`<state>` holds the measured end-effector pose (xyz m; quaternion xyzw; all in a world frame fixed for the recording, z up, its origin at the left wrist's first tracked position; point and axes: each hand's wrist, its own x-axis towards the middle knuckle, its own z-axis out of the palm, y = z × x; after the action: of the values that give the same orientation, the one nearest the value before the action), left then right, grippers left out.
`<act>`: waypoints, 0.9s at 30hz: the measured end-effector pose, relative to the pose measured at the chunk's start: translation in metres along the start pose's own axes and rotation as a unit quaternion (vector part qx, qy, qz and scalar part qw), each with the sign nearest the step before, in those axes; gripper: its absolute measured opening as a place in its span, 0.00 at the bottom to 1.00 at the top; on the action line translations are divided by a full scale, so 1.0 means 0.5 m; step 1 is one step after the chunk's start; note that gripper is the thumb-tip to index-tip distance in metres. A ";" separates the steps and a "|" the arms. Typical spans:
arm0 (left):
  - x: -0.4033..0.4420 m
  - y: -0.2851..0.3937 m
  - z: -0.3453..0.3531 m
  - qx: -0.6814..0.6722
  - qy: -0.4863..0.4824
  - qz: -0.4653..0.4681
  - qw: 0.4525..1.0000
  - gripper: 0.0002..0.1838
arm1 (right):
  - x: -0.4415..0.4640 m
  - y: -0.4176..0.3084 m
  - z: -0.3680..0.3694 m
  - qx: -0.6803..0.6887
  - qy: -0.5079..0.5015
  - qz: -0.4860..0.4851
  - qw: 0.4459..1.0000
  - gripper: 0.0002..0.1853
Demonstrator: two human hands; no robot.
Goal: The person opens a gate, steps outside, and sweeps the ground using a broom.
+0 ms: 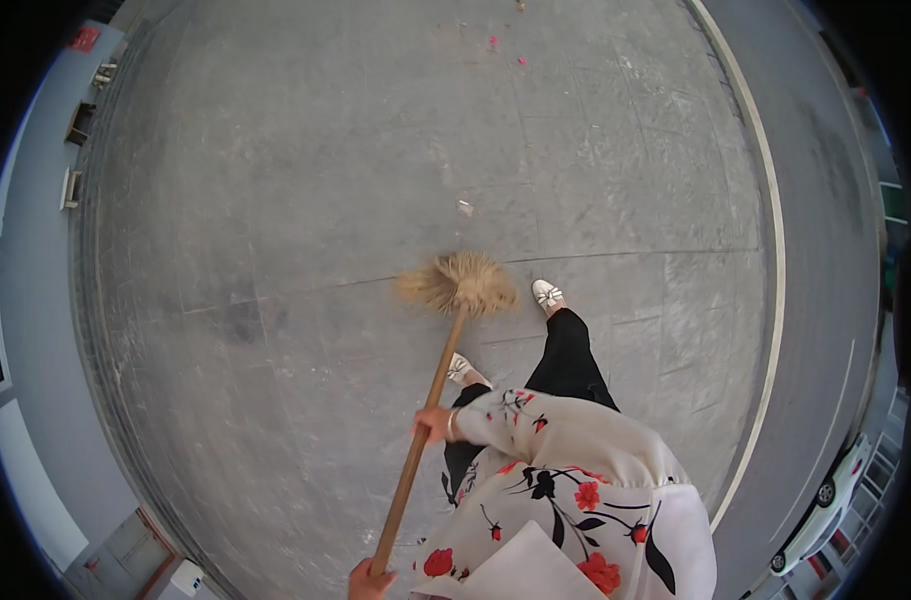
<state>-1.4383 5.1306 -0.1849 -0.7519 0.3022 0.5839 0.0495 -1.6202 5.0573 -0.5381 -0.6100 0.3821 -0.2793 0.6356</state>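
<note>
A broom with a long wooden handle (413,462) and a bushy straw head (460,284) slants across the view. Its bristles rest on the grey paved ground and look slightly blurred. My right hand (434,425) is wrapped around the middle of the handle, with my arm reaching across my body. Lower down, near the bottom edge, my left hand (370,580) grips the handle's top end and is partly cut off by the frame. A small whitish scrap (465,208) lies on the ground just beyond the bristles.
Pink bits of litter (522,61) lie farther ahead. On the right, a white line (775,250) borders the road, where a white car (824,503) stands. Along the left wall are a white stool (71,188) and a brown wooden piece (80,123). My shoe (548,294) is beside the broom head.
</note>
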 end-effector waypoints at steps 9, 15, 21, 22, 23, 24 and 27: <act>0.370 0.461 0.510 -0.045 0.042 0.171 0.983 0.10 | 0.084 0.125 -0.750 0.472 0.340 0.327 0.745 0.04; 0.412 0.642 0.600 -0.106 0.022 0.315 0.943 0.09 | 0.029 -0.061 -0.941 0.517 0.347 0.202 0.756 0.05; 0.210 0.516 0.553 0.014 0.074 0.203 0.976 0.11 | -0.023 -0.046 -0.942 0.575 0.208 0.204 0.765 0.03; 0.197 0.475 0.550 0.029 0.080 0.200 0.976 0.11 | -0.018 -0.003 -0.918 0.606 0.185 0.230 0.739 0.04; 0.176 0.457 0.543 0.038 0.084 0.196 0.976 0.11 | -0.015 0.003 -0.874 0.590 0.201 0.290 0.726 0.03; 0.161 0.416 0.549 0.046 0.087 0.194 0.976 0.11 | -0.038 0.025 -0.806 0.570 0.218 0.348 0.712 0.03; 0.072 0.255 0.521 0.038 0.102 0.175 0.978 0.11 | -0.156 0.051 -0.626 0.626 0.155 0.374 0.667 0.06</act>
<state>-1.7197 5.1242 -0.2639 -0.7404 0.4548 0.4918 -0.0561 -1.9246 4.9483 -0.5409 0.1775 0.4066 -0.2823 0.8506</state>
